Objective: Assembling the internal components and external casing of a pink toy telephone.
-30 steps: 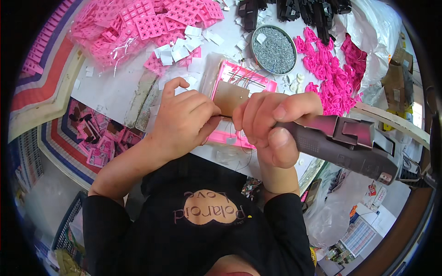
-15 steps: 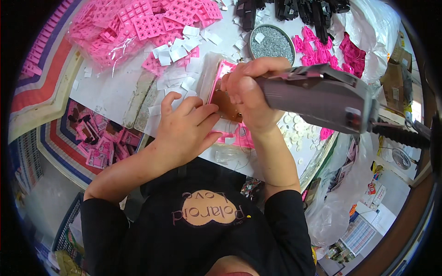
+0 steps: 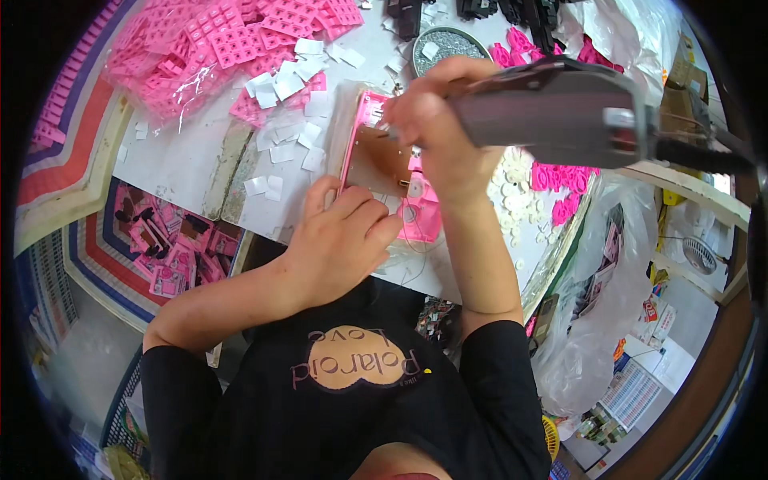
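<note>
My right hand (image 3: 450, 140) is wrapped around a grey electric screwdriver (image 3: 548, 116) whose body extends to the right. Its bit end points down over a brown circuit board (image 3: 374, 166), which lies inside a pink plastic case (image 3: 428, 227). Whether the bit touches a screw is hard to make out. My left hand (image 3: 336, 248) has its fingers bent over the near left corner of the case, steadying it on the table. Thin wires trail off the near end of the case.
Beyond the case stands a round dish of small screws (image 3: 452, 50). Pink keypad parts (image 3: 224, 36) and white paper squares (image 3: 288, 84) lie to the left. White round pieces (image 3: 516, 192) and pink bundles (image 3: 564, 180) are at right. A striped container of pink assemblies (image 3: 172, 248) sits lower left.
My right hand and the screwdriver have shifted away from me over the board. The left hand has slid to the case's near corner with its fingers more bent, and more board shows.
</note>
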`<state>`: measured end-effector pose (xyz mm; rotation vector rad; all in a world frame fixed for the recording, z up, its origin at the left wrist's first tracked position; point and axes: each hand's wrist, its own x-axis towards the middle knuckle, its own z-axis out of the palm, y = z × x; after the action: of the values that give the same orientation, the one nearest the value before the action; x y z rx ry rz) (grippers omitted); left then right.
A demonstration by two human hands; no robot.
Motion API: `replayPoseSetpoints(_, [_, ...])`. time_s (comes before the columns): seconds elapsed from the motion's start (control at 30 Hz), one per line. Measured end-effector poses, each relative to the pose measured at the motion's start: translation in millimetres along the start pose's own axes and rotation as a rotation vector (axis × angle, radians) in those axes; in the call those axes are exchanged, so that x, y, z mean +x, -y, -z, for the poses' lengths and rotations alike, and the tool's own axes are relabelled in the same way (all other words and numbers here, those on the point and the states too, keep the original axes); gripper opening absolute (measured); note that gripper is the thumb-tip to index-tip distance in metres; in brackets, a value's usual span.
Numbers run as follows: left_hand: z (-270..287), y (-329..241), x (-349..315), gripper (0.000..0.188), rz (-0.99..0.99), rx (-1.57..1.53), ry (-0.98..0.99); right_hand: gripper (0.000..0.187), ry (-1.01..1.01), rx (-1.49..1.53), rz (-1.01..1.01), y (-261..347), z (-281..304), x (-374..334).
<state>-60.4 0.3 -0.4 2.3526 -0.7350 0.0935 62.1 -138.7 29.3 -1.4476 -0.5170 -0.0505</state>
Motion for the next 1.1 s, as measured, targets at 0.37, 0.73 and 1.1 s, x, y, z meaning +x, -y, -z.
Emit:
replayPoseSetpoints(0.37, [13.5, 30.9, 16.2, 0.017, 0.664, -0.942, 0.008, 0.051, 0.069, -0.833, 0.168, 26.0, 40.1, -66.6])
replayPoseSetpoints(0.73, [28.0, 39.3, 12.7, 0.019, 0.61, -0.894, 0.073, 0.008, 0.382, -0.773, 0.074, -6.7, 26.3, -66.5])
replayPoseSetpoints(1.1, [26.4, 36.1, 23.4, 0.015, 0.581, -0.701, 0.135, 0.011, 0.467, -0.768, 0.018, -6.9, 31.2, -66.2])
